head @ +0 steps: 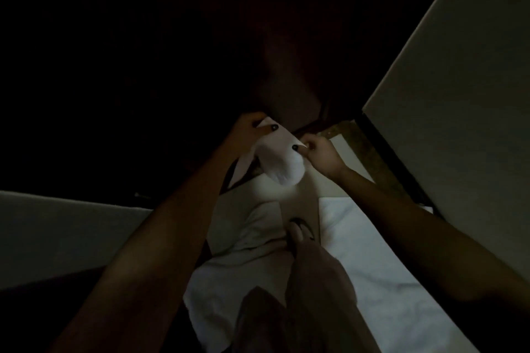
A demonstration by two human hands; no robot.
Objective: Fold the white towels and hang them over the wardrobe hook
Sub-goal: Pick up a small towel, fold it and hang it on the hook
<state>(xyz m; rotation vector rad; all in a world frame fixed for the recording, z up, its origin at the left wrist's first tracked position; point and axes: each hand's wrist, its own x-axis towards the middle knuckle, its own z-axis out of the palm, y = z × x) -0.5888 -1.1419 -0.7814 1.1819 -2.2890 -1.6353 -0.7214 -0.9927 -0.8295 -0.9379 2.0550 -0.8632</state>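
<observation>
White towel (282, 165) held by its top edge, which runs from 10 to 4 o'clock: left hand (251, 130) pinches the 10 o'clock corner, right hand (318, 152) the 4 o'clock corner; cloth sags toward 6 o'clock; wardrobe hook not discernible in the dark

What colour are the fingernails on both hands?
Black, on both the left hand and right hand gripping the towel; head view.
</observation>
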